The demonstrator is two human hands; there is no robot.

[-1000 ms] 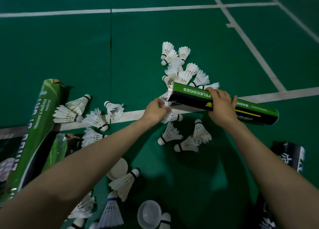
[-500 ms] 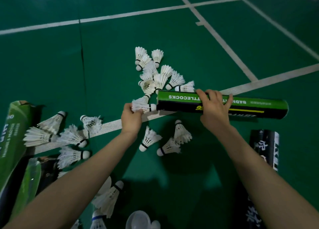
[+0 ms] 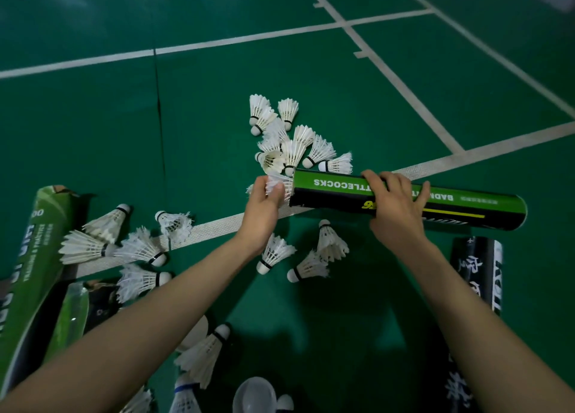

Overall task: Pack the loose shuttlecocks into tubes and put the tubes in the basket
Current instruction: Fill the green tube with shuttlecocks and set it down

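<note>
My right hand [image 3: 396, 209] grips a green and black shuttlecock tube [image 3: 460, 207] that lies level above the court floor, its open mouth to the left. My left hand [image 3: 264, 209] holds a white shuttlecock [image 3: 280, 184] right at that mouth, its feathers partly inside. A heap of loose shuttlecocks [image 3: 291, 136] lies just beyond the tube. Three more shuttlecocks [image 3: 329, 244] lie under my hands. Another group of shuttlecocks [image 3: 124, 244] rests on the white line at the left. No basket is in view.
A large green tube [image 3: 34, 254] and a smaller green tube [image 3: 70, 322] lie at the left edge. A black tube with white lettering [image 3: 476, 272] lies at the right. A clear plastic cap [image 3: 256, 395] and more shuttlecocks [image 3: 202, 356] sit near the bottom.
My left hand has moved right and brought the shuttlecock from just outside the tube up into its mouth. The view has shifted slightly; the tube stays in my right hand.
</note>
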